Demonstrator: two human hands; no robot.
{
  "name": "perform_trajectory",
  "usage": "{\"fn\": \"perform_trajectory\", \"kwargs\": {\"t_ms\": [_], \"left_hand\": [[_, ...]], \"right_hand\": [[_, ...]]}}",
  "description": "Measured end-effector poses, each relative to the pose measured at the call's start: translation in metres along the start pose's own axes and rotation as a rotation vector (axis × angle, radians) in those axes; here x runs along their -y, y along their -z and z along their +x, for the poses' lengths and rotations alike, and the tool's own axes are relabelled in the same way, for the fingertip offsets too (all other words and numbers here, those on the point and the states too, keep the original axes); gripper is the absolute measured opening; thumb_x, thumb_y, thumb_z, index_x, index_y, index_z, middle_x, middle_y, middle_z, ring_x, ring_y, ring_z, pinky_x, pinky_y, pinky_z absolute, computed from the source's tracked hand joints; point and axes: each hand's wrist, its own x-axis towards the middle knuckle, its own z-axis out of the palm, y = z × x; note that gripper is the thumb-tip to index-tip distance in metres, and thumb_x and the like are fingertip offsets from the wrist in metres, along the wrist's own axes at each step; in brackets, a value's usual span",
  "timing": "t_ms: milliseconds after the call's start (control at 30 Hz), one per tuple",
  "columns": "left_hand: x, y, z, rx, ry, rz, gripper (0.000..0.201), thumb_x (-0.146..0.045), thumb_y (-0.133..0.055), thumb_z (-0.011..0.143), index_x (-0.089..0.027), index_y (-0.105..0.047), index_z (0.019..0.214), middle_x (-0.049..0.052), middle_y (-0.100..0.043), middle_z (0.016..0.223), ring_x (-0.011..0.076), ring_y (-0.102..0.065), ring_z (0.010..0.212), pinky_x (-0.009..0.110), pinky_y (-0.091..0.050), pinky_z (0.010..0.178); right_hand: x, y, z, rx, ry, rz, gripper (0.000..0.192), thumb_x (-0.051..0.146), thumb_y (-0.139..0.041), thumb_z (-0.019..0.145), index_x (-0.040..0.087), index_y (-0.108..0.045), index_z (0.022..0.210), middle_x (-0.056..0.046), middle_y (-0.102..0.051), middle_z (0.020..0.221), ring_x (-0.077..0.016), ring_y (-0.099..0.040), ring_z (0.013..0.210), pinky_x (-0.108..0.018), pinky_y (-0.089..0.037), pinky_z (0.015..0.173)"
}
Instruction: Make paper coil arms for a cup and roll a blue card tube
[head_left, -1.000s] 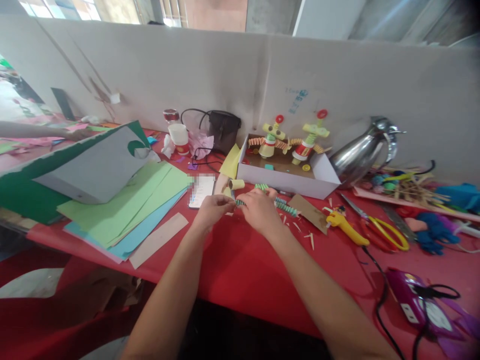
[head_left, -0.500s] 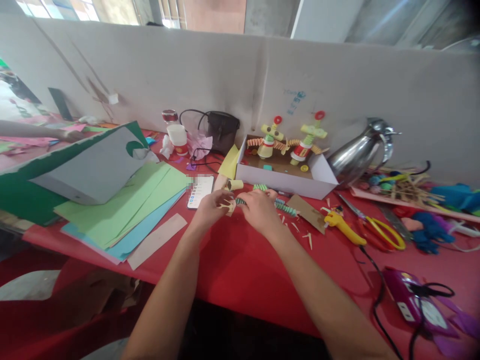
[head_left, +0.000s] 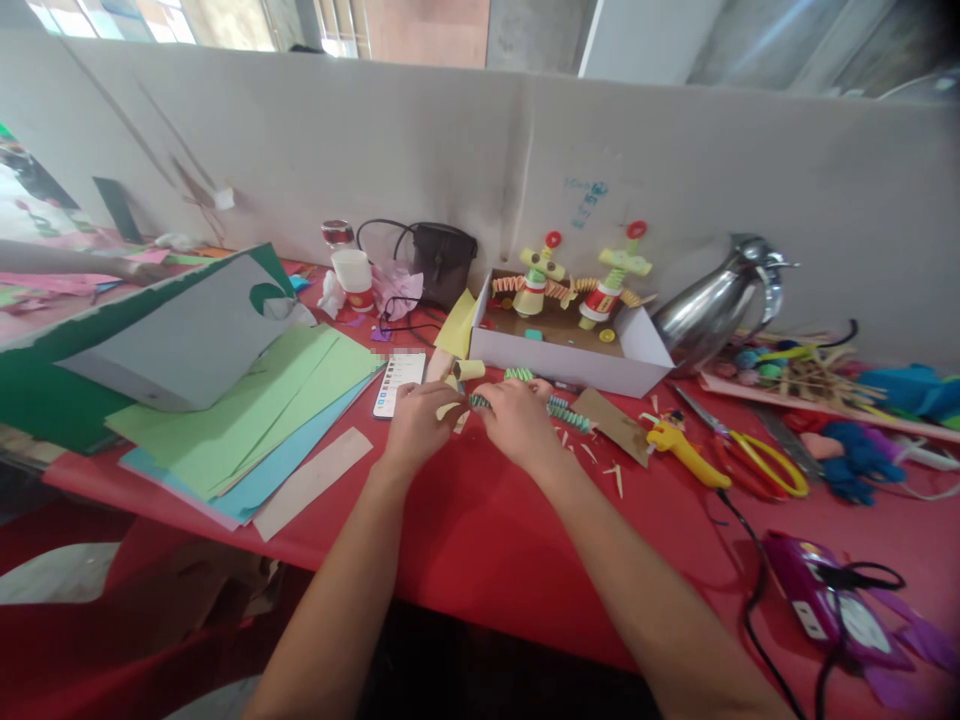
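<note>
Pinching green paper spring (head_left: 561, 411), both hands closed.

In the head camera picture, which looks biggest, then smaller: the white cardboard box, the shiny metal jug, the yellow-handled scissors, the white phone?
1. white cardboard box
2. shiny metal jug
3. yellow-handled scissors
4. white phone

Scissors and phone look close, so that order is unsure.

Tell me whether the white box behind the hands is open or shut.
Open. The white box has no lid on top, and the two paper figures stand inside on its brown floor.

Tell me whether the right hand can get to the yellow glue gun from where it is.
Probably yes: the glue gun lies on the red table right of the right hand, with only small paper scraps between.
</note>
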Motion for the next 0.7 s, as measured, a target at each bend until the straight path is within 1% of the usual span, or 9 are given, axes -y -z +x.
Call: {"fn": "perform_trajectory", "kwargs": {"t_ms": [133,200,267,333,400,467,533,600,700], "left_hand": [[0.001,-0.002,0.001,0.019,0.036,-0.122,0.010,-0.020,-0.061,0.084,-0.022,-0.071,0.081,0.002,-0.075,0.087,0.0192,-0.069,0.084,0.033,-0.047,0.080],[0.001,-0.003,0.001,0.024,0.088,-0.189,0.012,-0.019,-0.059,0.084,-0.022,-0.071,0.081,0.002,-0.075,0.085,0.0186,-0.069,0.080,0.031,-0.049,0.076],[0.001,-0.004,0.001,0.035,0.143,-0.225,0.011,-0.019,-0.060,0.083,-0.022,-0.071,0.084,0.003,-0.075,0.086,0.0189,-0.069,0.081,0.032,-0.051,0.077],[0.001,-0.004,0.001,0.047,0.158,-0.222,0.012,-0.018,-0.063,0.080,-0.022,-0.071,0.089,0.003,-0.075,0.092,0.0204,-0.069,0.087,0.034,-0.052,0.082],[0.002,-0.005,0.001,0.045,0.137,-0.199,0.020,-0.015,-0.068,0.075,-0.022,-0.070,0.094,0.004,-0.075,0.098,0.0216,-0.068,0.093,0.035,-0.052,0.088],[0.002,-0.005,0.001,0.035,0.134,-0.171,0.029,-0.010,-0.067,0.072,-0.022,-0.070,0.099,0.004,-0.074,0.102,0.0214,-0.068,0.096,0.035,-0.051,0.090],[0.004,-0.005,0.001,0.006,0.192,-0.139,0.033,-0.006,-0.063,0.072,-0.022,-0.070,0.101,0.004,-0.074,0.101,0.0202,-0.068,0.093,0.034,-0.052,0.088],[0.006,-0.004,0.002,-0.038,0.274,-0.104,0.033,-0.004,-0.057,0.074,-0.021,-0.071,0.098,0.005,-0.074,0.100,0.0199,-0.069,0.089,0.033,-0.052,0.085],[0.009,-0.002,0.002,-0.098,0.349,-0.067,0.028,-0.007,-0.053,0.077,-0.020,-0.072,0.092,0.007,-0.075,0.097,0.0216,-0.069,0.086,0.035,-0.052,0.082]], "right_hand": [[0.000,-0.001,-0.001,0.006,-0.004,-0.004,0.014,0.023,-0.053,0.094,0.024,-0.066,0.098,-0.005,-0.074,0.095,-0.0252,-0.057,0.105,-0.044,-0.020,0.088],[0.000,-0.001,-0.001,-0.002,-0.003,-0.002,0.014,0.024,-0.053,0.095,0.024,-0.066,0.099,-0.005,-0.074,0.096,-0.0255,-0.058,0.105,-0.044,-0.020,0.089],[0.000,-0.001,-0.001,-0.008,0.001,0.003,0.014,0.023,-0.053,0.095,0.024,-0.066,0.099,-0.005,-0.074,0.096,-0.0255,-0.058,0.104,-0.045,-0.021,0.089],[0.000,-0.002,0.000,-0.012,-0.002,0.008,0.014,0.022,-0.053,0.094,0.024,-0.066,0.099,-0.005,-0.074,0.095,-0.0256,-0.058,0.105,-0.045,-0.021,0.089],[0.000,-0.002,0.000,-0.011,-0.011,0.010,0.013,0.022,-0.054,0.093,0.024,-0.066,0.098,-0.005,-0.074,0.095,-0.0257,-0.058,0.105,-0.045,-0.021,0.089],[0.001,-0.002,0.000,-0.009,-0.014,0.010,0.013,0.023,-0.054,0.093,0.024,-0.066,0.097,-0.006,-0.074,0.096,-0.0259,-0.058,0.105,-0.045,-0.022,0.089],[0.002,-0.002,-0.001,-0.006,-0.009,0.006,0.013,0.022,-0.055,0.093,0.024,-0.067,0.098,-0.006,-0.075,0.096,-0.0261,-0.058,0.105,-0.046,-0.022,0.090],[0.002,0.001,-0.003,-0.011,0.001,0.006,0.014,0.022,-0.056,0.092,0.025,-0.068,0.100,-0.006,-0.075,0.099,-0.0264,-0.058,0.106,-0.047,-0.022,0.091],[-0.003,0.012,-0.009,-0.076,0.010,0.037,0.019,0.025,-0.057,0.093,0.026,-0.068,0.108,-0.007,-0.074,0.111,-0.0273,-0.057,0.112,-0.048,-0.024,0.094]]}}
